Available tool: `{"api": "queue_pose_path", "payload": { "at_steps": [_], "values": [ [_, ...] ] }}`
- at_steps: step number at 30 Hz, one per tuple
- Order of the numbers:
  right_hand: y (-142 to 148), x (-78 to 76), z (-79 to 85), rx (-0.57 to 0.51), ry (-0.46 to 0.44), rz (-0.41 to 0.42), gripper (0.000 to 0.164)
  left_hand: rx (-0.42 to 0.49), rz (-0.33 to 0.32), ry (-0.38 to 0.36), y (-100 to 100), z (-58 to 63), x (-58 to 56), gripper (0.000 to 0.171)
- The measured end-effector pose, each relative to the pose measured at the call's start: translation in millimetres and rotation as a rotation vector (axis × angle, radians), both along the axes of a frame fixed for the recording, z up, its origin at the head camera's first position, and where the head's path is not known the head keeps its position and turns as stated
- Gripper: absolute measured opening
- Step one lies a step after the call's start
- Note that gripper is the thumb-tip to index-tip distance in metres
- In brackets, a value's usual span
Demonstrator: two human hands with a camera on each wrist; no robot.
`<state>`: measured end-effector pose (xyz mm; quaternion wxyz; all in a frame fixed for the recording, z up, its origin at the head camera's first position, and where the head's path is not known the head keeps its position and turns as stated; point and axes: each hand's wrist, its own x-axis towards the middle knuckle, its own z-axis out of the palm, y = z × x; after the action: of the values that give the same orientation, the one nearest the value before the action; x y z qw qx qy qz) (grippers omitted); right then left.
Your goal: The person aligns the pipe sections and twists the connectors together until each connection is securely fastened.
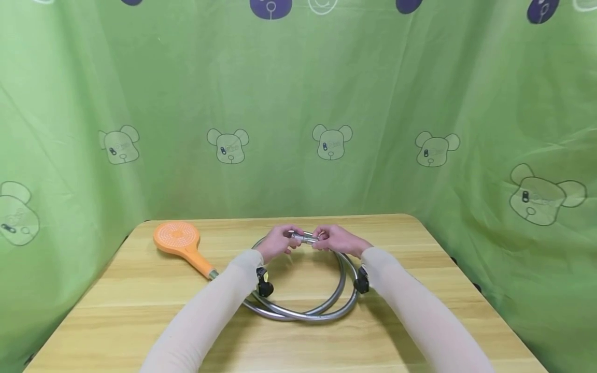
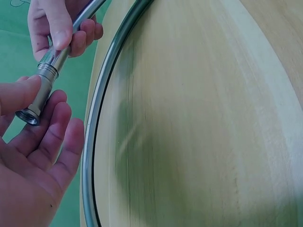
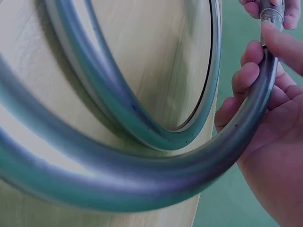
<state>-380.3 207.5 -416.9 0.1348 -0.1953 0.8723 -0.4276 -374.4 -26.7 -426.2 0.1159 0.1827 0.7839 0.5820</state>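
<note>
Near the table's far edge, my left hand [image 1: 279,242] pinches a silver hose connector [image 2: 42,90] between thumb and fingers. Its open, threaded end points toward my left palm in the left wrist view. My right hand [image 1: 341,240] grips the metal shower hose [image 3: 142,182] just behind that connector, with the thumb along the hose end and the fingers curled round from the other side. From there the hose loops down onto the table in a loose coil. An orange shower head [image 1: 177,238] lies at the left, its spray face up and the hose joined to its handle.
The wooden table [image 1: 298,342] has a rounded far right corner. A green curtain [image 1: 280,77] printed with bear heads hangs behind it and on both sides. Part of the hose coil lies under my left forearm.
</note>
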Motion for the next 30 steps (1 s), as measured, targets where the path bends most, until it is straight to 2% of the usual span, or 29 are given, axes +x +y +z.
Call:
{"api": "queue_pose_path", "payload": {
  "at_steps": [4, 8, 12, 18, 25, 30],
  "values": [
    [-0.1, -1.6, -1.3, 0.022, 0.019, 0.021, 0.025, 0.003, 0.001, -0.009, -1.4, 2.2, 1.1, 0.03],
    [-0.7, -1.8, -1.6, 0.051, 0.025, 0.035, 0.037, 0.004, 0.001, -0.022, -2.7, 0.9, 0.2, 0.031],
    [-1.9, -1.5, -1.7, 0.029, 0.007, 0.027, 0.029, 0.003, -0.004, -0.026, -3.2, -1.3, -1.6, 0.031],
    [-2.8, -1.9, -1.1, 0.011, 0.004, 0.029, 0.023, 0.001, -0.004, -0.014, -2.9, 1.7, -0.9, 0.032],
    [-1.7, -0.3, 2.2, 0.086, 0.008, 0.024, 0.04, 0.003, -0.008, -0.032, -3.0, 1.8, -0.5, 0.031],
    [-3.3, 0.7, 2.7, 0.047, -0.018, 0.03, 0.032, 0.003, -0.005, -0.033, -2.3, 3.2, 1.7, 0.031]
  ]
}}
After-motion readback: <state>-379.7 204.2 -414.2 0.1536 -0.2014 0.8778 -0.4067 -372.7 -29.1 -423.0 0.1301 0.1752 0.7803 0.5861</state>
